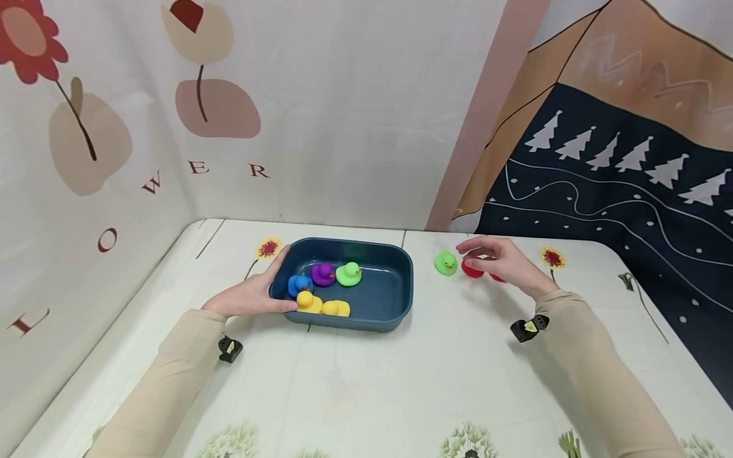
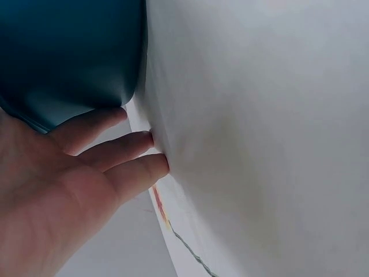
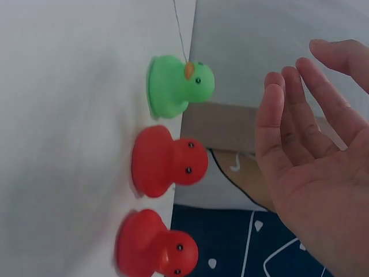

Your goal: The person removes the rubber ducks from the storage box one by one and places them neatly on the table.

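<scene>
the right hand [image 1: 497, 257], loosely bent and holding nothing, hovers above the middle red rubber duck [image 3: 167, 161] on the table [image 1: 412, 381], a green rubber duck [image 3: 176, 86] just leftward, while over there the left hand [image 1: 252, 296] rests straight-fingered against the blue tub [image 1: 366, 323].

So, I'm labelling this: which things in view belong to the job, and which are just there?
Likely the job's:
dark blue tub
in it: blue duck, purple duck, green duck, two yellow ducks
outside it: another green duck, two red ducks

Just there:
flower-printed tablecloth
tree-printed backdrop
black wrist devices
</scene>
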Tool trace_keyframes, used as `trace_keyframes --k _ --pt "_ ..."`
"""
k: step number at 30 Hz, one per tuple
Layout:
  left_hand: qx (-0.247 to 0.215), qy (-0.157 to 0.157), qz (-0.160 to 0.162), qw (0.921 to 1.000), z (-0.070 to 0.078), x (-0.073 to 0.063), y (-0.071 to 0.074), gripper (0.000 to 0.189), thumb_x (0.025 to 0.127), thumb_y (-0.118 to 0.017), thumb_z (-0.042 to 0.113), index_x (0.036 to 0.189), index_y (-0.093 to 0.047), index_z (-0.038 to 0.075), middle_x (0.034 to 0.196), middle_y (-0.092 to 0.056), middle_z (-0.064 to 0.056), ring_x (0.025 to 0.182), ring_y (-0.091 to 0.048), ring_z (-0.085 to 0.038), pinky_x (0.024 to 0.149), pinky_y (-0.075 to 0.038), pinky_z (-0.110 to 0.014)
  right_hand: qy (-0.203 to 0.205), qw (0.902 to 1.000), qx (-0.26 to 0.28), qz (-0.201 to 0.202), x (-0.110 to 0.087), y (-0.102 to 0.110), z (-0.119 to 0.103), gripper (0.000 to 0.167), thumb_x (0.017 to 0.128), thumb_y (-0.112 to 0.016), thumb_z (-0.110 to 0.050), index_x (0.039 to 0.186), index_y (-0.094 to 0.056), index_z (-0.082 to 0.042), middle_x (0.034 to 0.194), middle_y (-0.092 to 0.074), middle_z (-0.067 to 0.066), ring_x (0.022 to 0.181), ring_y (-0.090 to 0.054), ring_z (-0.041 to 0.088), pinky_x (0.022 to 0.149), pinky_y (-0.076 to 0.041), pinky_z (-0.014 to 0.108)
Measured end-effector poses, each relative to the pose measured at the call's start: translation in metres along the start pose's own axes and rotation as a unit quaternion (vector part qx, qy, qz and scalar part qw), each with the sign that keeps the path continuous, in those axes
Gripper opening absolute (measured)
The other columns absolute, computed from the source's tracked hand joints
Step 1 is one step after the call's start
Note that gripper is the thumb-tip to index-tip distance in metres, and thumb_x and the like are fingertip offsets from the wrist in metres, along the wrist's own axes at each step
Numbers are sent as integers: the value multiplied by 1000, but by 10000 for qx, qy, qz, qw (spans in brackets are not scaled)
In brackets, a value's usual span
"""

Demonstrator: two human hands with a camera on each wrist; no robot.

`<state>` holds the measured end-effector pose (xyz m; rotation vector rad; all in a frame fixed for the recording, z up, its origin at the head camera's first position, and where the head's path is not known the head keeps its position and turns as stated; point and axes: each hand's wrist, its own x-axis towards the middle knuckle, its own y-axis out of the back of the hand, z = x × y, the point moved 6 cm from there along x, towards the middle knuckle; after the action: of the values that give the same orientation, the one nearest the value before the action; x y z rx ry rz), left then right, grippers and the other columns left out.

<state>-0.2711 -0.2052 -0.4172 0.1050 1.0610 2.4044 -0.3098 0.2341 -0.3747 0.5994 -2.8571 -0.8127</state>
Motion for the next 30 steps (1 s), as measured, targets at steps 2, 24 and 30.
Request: trace_keyframes --k 2,24,30 --pt "1 36 -1 10000 -1 0 0 116 82 -73 46 154 13 18 159 0 -23 134 -26 -52 101 -27 -68 27 10000 26 -25 1 -4 0 36 94 -64 -15 128 -59 -4 126 -58 14 111 -56 28 86 -49 29" --pt "-35 35 1 10000 -1 0 0 115 83 -74 43 154 13 19 157 -7 -27 132 -29 -52 101 -28 -66 765 9936 445 -706 6 -54 -24 33 90 -66 -3 122 -62 1 122 -58 25 105 -58 39 85 -51 25" --pt "-51 -11 20 10000 -3 -1 0 115 83 -74 41 154 13 20 156 -8 -29 132 -30 -52 100 -29 -67 863 9933 278 -713 7 -66 -34 33 89 -68 -4 121 -64 -1 116 -63 17 101 -61 27 83 -52 26"
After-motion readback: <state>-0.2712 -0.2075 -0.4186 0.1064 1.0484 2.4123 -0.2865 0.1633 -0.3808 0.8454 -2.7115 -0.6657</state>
